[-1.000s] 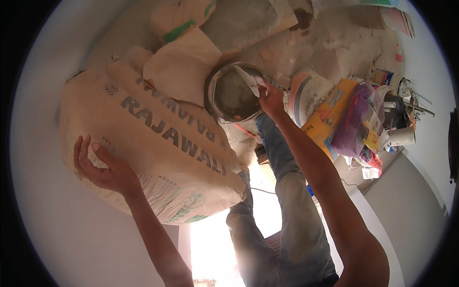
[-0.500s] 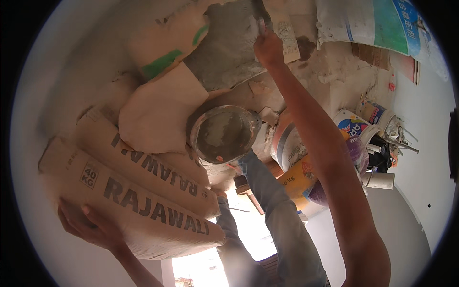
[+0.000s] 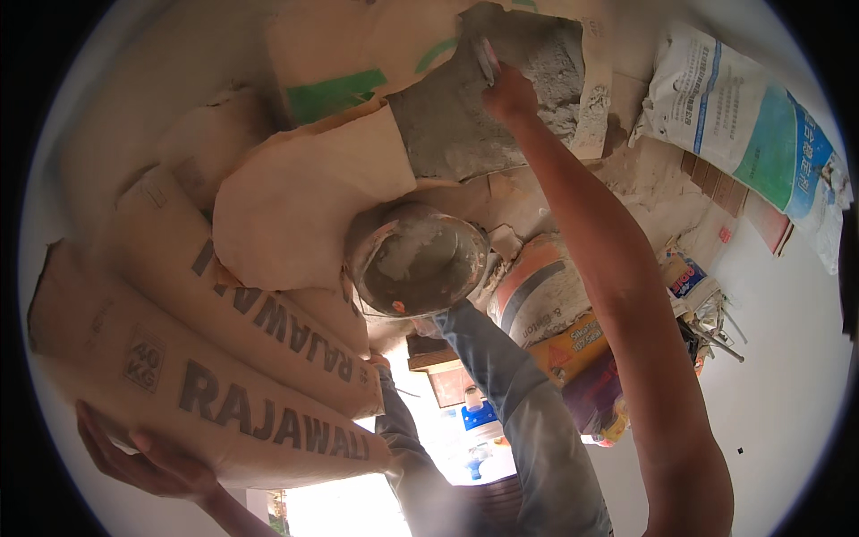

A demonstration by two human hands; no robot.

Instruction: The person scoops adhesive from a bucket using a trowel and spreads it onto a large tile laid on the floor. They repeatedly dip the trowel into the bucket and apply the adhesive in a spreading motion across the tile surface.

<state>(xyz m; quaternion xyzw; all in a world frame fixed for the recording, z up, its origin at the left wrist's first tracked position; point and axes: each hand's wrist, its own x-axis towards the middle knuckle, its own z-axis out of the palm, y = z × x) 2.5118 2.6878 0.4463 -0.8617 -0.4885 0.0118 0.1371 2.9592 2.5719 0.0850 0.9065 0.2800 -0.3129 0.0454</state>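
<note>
My right hand (image 3: 512,97) is closed around the handle of a trowel (image 3: 486,59), whose dark blade is partly hidden. The trowel lies over a patch of wet grey cement mix (image 3: 447,134) at the top middle. My left hand (image 3: 148,458), thumb and fingers apart, rests against the lower left side of a full brown paper sack (image 3: 268,430). Some of its fingers are in shadow. Between my arms stands a round bucket (image 3: 360,251), smeared with cement, with grey wet mix inside.
A second brown sack (image 3: 170,228) lies behind the first. Cut brown paper (image 3: 304,201) covers the area left of the bucket. To the right are an orange-yellow bag (image 3: 573,349), an upright open sack (image 3: 528,286) and a white-green-blue bag (image 3: 716,107). My legs (image 3: 510,376) stand below the bucket.
The view has shifted, so the cement patch and white-green-blue bag appear lower and farther right. My right hand with the trowel has moved leftward across the patch. My left hand stays at the sack.
</note>
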